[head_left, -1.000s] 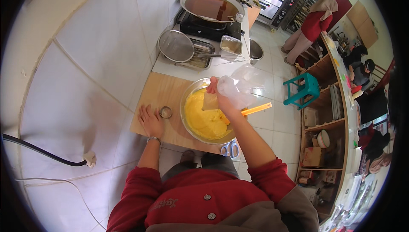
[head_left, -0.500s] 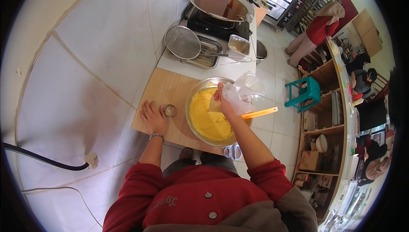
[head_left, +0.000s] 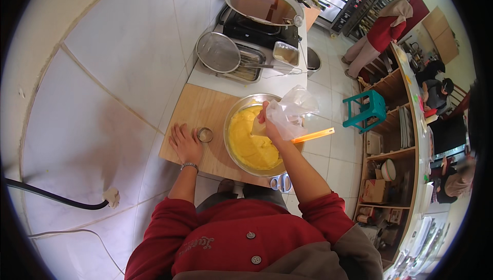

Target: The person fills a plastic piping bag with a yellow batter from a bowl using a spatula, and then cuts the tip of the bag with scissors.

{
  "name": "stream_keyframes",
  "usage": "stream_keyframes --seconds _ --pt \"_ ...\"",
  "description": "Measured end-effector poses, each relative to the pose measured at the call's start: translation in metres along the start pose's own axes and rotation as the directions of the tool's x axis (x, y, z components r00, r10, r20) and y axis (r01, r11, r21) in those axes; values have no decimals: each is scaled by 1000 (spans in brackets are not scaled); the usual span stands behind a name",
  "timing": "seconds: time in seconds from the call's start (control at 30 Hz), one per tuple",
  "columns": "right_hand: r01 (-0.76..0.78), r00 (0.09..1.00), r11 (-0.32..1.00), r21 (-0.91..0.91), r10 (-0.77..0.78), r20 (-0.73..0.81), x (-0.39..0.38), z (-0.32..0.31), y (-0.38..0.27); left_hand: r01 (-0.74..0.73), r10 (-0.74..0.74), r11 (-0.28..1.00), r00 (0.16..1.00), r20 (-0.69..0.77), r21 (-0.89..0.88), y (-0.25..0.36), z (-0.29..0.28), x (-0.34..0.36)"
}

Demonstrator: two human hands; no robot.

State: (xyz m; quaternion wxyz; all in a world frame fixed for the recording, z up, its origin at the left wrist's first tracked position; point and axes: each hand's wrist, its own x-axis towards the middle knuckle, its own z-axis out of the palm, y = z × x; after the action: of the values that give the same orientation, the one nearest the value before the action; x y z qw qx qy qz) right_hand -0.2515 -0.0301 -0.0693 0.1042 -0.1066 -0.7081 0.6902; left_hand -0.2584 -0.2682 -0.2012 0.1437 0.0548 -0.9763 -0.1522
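Observation:
My left hand (head_left: 186, 144) lies flat on the wooden board (head_left: 197, 100), fingers spread. Just right of its fingertips is a small round metal ring or cup (head_left: 205, 134). My right hand (head_left: 270, 125) is closed around a clear plastic bag (head_left: 292, 108) above the steel bowl (head_left: 230, 155). The bag's loose top flares out to the right, while its lower end, pale with contents, points into the bowl. Thick yellow batter (head_left: 251, 146) fills much of the bowl. A spatula with an orange handle (head_left: 314, 135) leans over the bowl's right rim, its blade hidden.
Beyond the board are a strainer (head_left: 218, 52), a metal tray (head_left: 251, 74), a small rectangular tin (head_left: 286, 54) and a wide pan of brown liquid (head_left: 264, 5) on a black stove (head_left: 257, 32). Scissors (head_left: 281, 183) sit at the board's near edge. A teal stool (head_left: 365, 111) and shelves stand right; people work beyond.
My hands, the bag and the bowl stay nearly in place. The view has shifted very slightly, and people at the far right have changed posture.

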Motion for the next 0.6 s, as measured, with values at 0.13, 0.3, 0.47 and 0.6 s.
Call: stream_keyframes --seconds 0.13,0.3,0.47,0.6 --pt "-6 999 999 52 5 33 1 -3 6 1 -1 1000 1000 -3 4 0 0 0" --pt "123 991 992 -20 -121 64 0 -6 9 8 -8 1000 1000 5 0 0 0 0" --pt "235 972 940 -246 -221 85 3 -9 15 5 -5 1000 1000 1 8 -1 1 0" --pt "303 953 871 -388 -280 115 8 -12 27 13 -13 1000 1000 18 14 0 1 0"
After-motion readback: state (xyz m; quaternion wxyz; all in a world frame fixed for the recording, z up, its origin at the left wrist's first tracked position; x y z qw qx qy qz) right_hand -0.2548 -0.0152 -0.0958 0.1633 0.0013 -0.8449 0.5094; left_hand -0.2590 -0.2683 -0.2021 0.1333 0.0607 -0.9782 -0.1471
